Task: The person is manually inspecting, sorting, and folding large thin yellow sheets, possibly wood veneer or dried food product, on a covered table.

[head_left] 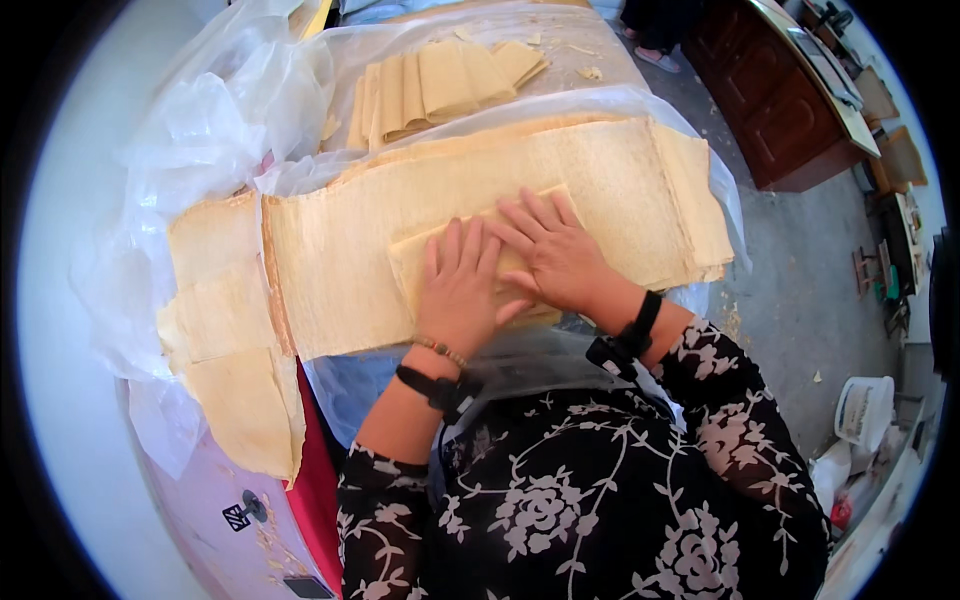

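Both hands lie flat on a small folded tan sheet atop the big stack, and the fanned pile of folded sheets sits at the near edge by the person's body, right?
Not quite. The left hand and right hand do press the folded sheet on the big stack, but the head view shows the fanned pile at the far end.

You have two hands [460, 290] flat on one folded sheet [420, 262], one big sheet stack [600, 170], one bucket [862, 408].

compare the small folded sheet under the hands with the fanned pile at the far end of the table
The folded sheet is one small piece lying on the big sheet stack; the far pile is several folded pieces fanned out on clear plastic. The left hand and right hand press the near one flat; nothing touches the far pile. Both are pale tan and thin.
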Demonstrator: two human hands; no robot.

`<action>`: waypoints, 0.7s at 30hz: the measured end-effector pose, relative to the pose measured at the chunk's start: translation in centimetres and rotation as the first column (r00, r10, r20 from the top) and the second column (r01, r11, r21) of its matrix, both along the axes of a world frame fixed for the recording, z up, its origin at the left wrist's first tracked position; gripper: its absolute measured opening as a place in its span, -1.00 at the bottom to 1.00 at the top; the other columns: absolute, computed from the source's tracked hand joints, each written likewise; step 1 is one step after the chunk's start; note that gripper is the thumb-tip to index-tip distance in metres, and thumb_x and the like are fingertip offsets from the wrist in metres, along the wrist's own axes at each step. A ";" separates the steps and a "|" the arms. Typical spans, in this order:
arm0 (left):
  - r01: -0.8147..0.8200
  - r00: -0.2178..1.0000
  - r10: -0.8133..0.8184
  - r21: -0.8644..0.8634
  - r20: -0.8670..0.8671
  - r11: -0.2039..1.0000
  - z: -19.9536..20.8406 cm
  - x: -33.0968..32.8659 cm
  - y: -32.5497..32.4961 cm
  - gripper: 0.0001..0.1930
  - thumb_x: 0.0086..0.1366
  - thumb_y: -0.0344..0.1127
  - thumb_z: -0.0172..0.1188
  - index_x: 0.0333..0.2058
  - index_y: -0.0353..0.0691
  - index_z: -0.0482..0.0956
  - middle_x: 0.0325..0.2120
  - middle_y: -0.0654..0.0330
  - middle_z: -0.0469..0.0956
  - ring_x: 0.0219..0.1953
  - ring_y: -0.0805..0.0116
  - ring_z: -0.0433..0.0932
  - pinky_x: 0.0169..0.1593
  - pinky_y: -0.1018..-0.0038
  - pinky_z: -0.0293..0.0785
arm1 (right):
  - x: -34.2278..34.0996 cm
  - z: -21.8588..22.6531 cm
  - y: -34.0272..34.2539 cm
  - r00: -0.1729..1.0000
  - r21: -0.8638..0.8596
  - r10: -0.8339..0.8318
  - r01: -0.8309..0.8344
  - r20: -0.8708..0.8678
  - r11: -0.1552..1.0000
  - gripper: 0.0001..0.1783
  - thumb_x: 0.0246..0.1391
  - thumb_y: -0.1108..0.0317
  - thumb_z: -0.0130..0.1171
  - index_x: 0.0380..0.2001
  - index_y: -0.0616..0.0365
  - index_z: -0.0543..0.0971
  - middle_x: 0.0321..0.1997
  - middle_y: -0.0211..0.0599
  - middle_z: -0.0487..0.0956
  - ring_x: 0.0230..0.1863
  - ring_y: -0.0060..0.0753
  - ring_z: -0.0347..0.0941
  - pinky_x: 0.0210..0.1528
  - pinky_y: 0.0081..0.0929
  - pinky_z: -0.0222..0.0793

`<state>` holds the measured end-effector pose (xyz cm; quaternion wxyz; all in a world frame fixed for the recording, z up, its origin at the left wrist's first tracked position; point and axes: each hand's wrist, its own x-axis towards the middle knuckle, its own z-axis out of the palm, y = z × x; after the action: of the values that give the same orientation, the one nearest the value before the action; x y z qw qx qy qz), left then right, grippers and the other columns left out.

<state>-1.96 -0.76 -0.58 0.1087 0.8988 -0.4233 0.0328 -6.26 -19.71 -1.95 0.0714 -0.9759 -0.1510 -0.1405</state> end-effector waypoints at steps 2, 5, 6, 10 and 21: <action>-0.029 1.000 0.029 0.013 0.007 1.000 0.1 0.6 1.8 -0.08 0.08 0.22 0.28 0.30 -0.21 0.25 0.36 -0.02 0.13 0.42 -0.08 0.01 0.43 0.04 -0.14 | -0.3 -0.6 -0.5 0.994 0.027 -0.062 0.065 -0.091 0.998 -0.13 0.03 -0.28 0.12 0.33 -0.06 0.32 0.45 -0.17 0.21 0.50 0.04 -0.06 0.49 0.10 -0.31; -0.041 0.998 0.040 0.018 0.038 0.999 -0.1 1.1 4.2 -0.13 0.10 0.16 0.29 0.29 -0.21 0.26 0.35 -0.03 0.14 0.40 -0.10 0.03 0.41 0.03 -0.07 | -0.3 0.5 -0.3 0.993 0.068 -0.037 0.045 -0.108 0.997 -0.12 0.02 -0.30 0.12 0.32 -0.04 0.33 0.47 -0.15 0.16 0.50 0.09 -0.06 0.49 0.11 -0.30; -0.037 0.997 0.036 0.010 0.074 0.999 0.0 1.5 4.5 -0.16 0.11 0.11 0.30 0.27 -0.21 0.27 0.34 -0.04 0.16 0.39 -0.11 0.06 0.39 0.02 -0.03 | -0.2 0.5 -0.4 0.995 0.072 -0.035 0.042 -0.097 0.997 -0.12 0.02 -0.30 0.12 0.32 -0.04 0.33 0.47 -0.15 0.16 0.50 0.09 -0.06 0.49 0.11 -0.30; 0.017 0.992 -0.019 0.020 0.127 1.000 0.8 1.9 4.5 -0.34 0.15 -0.10 0.29 0.19 -0.22 0.37 0.23 -0.03 0.31 0.28 -0.07 0.27 0.27 0.09 0.24 | -0.2 1.3 -3.4 0.984 0.166 0.034 -0.004 -0.174 0.986 -0.08 -0.01 -0.24 0.21 0.32 0.08 0.30 0.45 -0.09 0.20 0.48 0.02 0.00 0.49 0.01 -0.20; -0.275 0.898 0.357 -0.304 0.258 0.912 7.9 18.1 -0.2 -0.70 0.26 -0.29 0.17 -0.05 -0.20 0.57 -0.43 -0.08 0.61 -0.37 -0.09 0.58 -0.32 0.08 0.48 | -2.4 1.5 -10.7 0.925 0.160 -0.320 0.355 -0.206 0.921 -0.16 0.04 0.04 0.25 0.34 0.14 0.25 0.48 -0.12 0.13 0.52 -0.07 -0.07 0.50 -0.12 -0.18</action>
<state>16.15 -0.99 7.36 0.1514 0.9176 -0.2742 0.2449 -8.71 -30.39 -0.40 0.1542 -0.9841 0.0413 -0.0781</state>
